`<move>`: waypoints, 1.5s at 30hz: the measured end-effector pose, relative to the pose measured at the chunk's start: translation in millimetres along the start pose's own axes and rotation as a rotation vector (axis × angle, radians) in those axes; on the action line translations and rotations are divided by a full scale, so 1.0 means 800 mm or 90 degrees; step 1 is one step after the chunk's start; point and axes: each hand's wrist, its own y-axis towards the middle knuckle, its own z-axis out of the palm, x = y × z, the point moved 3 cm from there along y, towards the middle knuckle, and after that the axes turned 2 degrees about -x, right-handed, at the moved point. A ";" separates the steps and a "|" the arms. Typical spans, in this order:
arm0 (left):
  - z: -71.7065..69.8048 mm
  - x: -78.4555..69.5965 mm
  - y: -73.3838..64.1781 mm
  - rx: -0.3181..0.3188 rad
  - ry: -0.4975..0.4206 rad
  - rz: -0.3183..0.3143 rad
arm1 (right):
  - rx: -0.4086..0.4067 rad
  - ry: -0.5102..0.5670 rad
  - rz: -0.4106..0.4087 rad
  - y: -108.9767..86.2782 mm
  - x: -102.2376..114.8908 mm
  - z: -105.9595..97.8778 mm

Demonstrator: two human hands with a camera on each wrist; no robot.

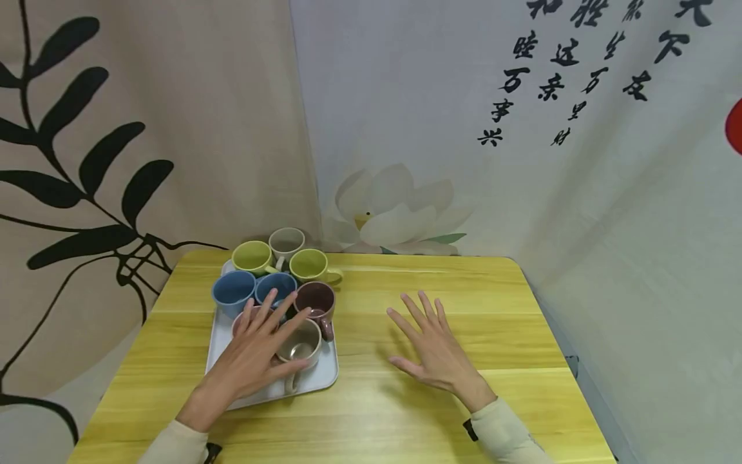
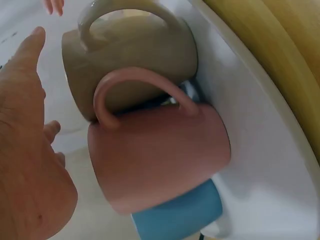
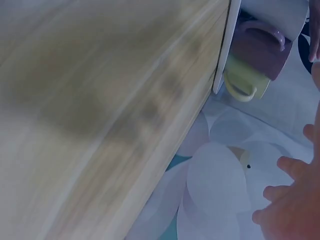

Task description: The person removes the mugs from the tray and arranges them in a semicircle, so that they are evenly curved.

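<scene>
My left hand (image 1: 255, 354) hovers with spread fingers over the front of a white tray (image 1: 216, 338) crowded with mugs. Beneath it are a pink mug (image 2: 155, 160) and a beige mug (image 2: 135, 60), handles toward the front; the hand partly covers the pink one in the head view. Behind them stand two blue mugs (image 1: 233, 287) and a dark maroon mug (image 1: 315, 298). Two yellow-green mugs (image 1: 308, 264) and a grey-white mug (image 1: 286, 242) are at the back. To the right of the tray, my right hand (image 1: 435, 354) is held over the table, fingers spread, holding nothing.
The yellow wood-grain table (image 1: 464, 296) lies under the tray, which sits on its left half. Right behind the table hangs a cloth backdrop (image 1: 400, 116) with a lotus, dark leaves and written characters. The back mugs stand close to that cloth.
</scene>
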 end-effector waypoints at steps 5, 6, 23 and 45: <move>-0.009 0.011 -0.018 -0.042 -0.001 -0.008 | -0.005 0.034 -0.005 0.007 0.017 0.010; -0.010 0.013 -0.022 -0.050 -0.005 -0.011 | -0.007 0.040 -0.008 0.008 0.020 0.012; -0.021 0.068 -0.090 -0.065 -0.029 -0.147 | 0.021 0.071 -0.036 0.031 0.060 0.043; 0.014 0.136 -0.138 0.008 -0.026 -0.233 | 0.038 0.117 -0.065 0.064 0.079 0.058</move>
